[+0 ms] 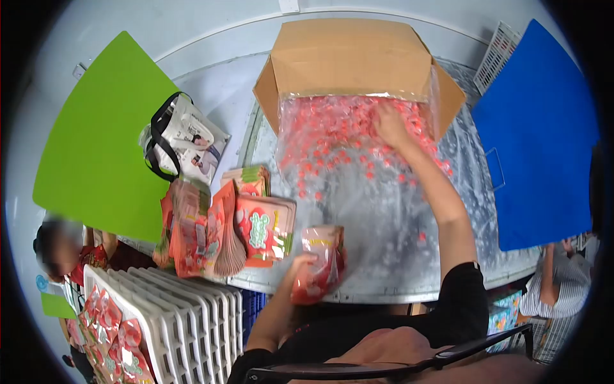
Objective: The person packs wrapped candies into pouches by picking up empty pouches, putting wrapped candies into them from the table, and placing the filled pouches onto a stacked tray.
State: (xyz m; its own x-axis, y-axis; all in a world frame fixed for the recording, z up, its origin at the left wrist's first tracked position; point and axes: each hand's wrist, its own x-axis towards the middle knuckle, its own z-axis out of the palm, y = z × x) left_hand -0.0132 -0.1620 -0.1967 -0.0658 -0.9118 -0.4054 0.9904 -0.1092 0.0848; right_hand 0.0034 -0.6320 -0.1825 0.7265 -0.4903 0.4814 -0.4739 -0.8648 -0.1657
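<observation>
My left hand is closed around the side of a red printed pouch at the table's front edge. My right hand reaches into a heap of small red pieces in clear wrappers. Its fingers are blurred and partly sunk among the pieces, so their grip is hard to make out. The heap spills from an open cardboard box lined with clear plastic. Left of my left hand lie flat stacks of similar pouches and a fanned bundle of them.
A white tote bag with black handles stands behind the pouches. Stacked white plastic crates are at lower left. A green board and a blue board flank the metal table. Other people sit at both sides.
</observation>
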